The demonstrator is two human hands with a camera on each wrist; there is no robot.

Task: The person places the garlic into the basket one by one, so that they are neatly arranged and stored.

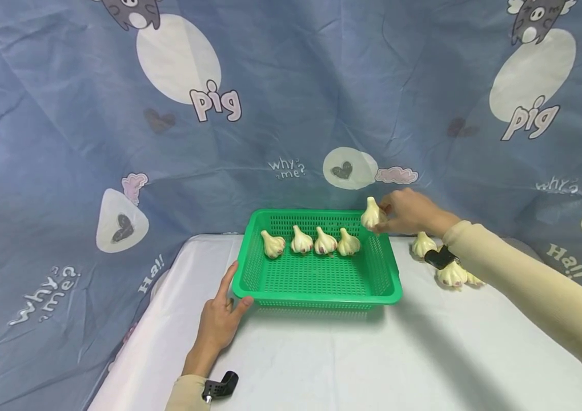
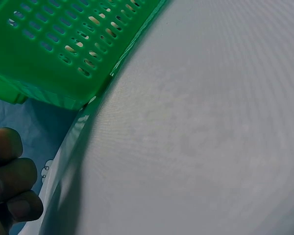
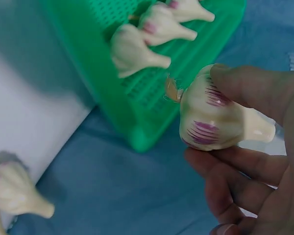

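Observation:
A pale garlic bulb [image 1: 371,214] with purple streaks is pinched between the thumb and fingers of my right hand [image 1: 408,212], above the back right corner of a green plastic basket [image 1: 316,298]. Inside the basket, several garlic bulbs [image 1: 301,240] stand in a row toward the back, stems pointing up and away. My left hand [image 1: 219,321] is at the basket's front left corner, index finger along the left side and thumb at the front rim. In the left wrist view, its other fingers [image 2: 14,183] are bent below the basket's wall.
More garlic bulbs [image 1: 452,275] lie on the white tabletop [image 1: 301,365] to the right of the basket, partly behind my right wrist. A blue patterned cloth [image 1: 280,103] hangs behind the table. A small brownish piece [image 3: 172,90] shows near the held bulb in the right wrist view.

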